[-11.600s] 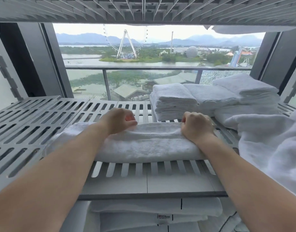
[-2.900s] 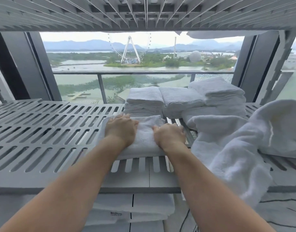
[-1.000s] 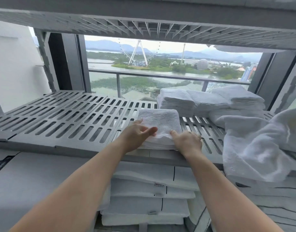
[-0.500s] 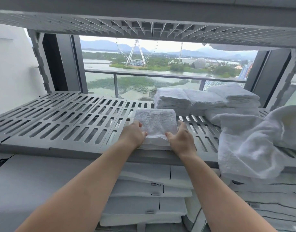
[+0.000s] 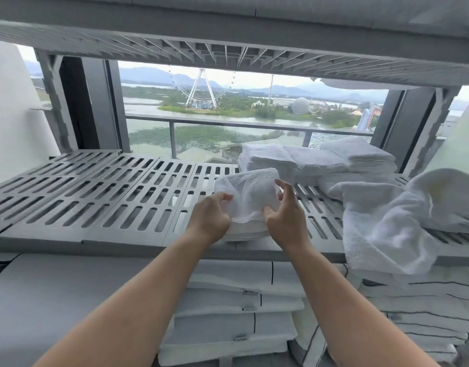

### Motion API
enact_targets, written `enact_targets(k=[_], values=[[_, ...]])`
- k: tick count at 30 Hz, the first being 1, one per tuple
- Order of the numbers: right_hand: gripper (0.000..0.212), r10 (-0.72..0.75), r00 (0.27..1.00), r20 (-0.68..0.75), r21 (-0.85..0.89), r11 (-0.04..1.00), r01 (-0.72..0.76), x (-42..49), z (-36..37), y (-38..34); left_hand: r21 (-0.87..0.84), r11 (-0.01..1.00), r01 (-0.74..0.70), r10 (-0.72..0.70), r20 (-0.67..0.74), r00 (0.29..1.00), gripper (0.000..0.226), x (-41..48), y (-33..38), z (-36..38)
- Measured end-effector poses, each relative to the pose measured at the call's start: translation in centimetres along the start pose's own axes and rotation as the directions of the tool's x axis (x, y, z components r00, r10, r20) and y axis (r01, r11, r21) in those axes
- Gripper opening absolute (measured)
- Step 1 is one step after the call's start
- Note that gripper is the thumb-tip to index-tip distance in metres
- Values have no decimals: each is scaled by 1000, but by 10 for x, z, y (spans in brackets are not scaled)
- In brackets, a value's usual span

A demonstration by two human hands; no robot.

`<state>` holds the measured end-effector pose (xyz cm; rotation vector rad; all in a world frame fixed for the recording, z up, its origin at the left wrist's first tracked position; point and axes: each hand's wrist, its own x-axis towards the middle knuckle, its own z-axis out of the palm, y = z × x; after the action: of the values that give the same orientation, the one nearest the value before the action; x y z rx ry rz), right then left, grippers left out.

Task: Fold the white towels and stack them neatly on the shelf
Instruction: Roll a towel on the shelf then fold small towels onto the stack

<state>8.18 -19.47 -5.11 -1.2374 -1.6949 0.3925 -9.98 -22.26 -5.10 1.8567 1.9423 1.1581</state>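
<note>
A small folded white towel lies near the front of the grey slatted shelf, its near edge bunched and raised. My left hand grips its left side with curled fingers. My right hand holds its right side, thumb pressed into the cloth and fingers curved round the far corner. Behind it stand stacks of folded white towels. An unfolded heap of white towels lies at the right and hangs over the shelf's front edge.
A second slatted shelf runs close overhead. Below the working shelf sit stacked white linens with dark stripes. The shelf's left half is bare slats. A glass railing and window are behind the shelf.
The towel was folded from a long strip into a small square. In the last half second both hands closed on its sides and its near edge lifted and bunched.
</note>
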Motion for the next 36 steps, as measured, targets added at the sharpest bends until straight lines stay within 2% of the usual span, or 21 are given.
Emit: enact_targets(k=[8,15,19,26,31,36], values=[[54,-93,977,-193,35,994,102,20,-10,-26,-128,983,-135,103,-233,967,49,14,13,-12],[52,-105,960,-260,64,990,125,70,-19,-8,-377,915,-145,51,-250,967,49,50,35,6],[52,-94,955,-282,99,987,127,114,-32,11,-373,910,-183,66,-306,950,49,83,56,25],[48,-51,971,-234,178,979,95,202,-53,45,-310,933,-183,63,-359,931,47,154,100,56],[45,-7,981,-192,242,969,54,254,-55,67,-398,911,-110,-48,-366,929,44,193,115,70],[39,-5,990,-144,265,963,43,286,-44,85,-425,899,-102,-69,-368,927,41,223,121,77]])
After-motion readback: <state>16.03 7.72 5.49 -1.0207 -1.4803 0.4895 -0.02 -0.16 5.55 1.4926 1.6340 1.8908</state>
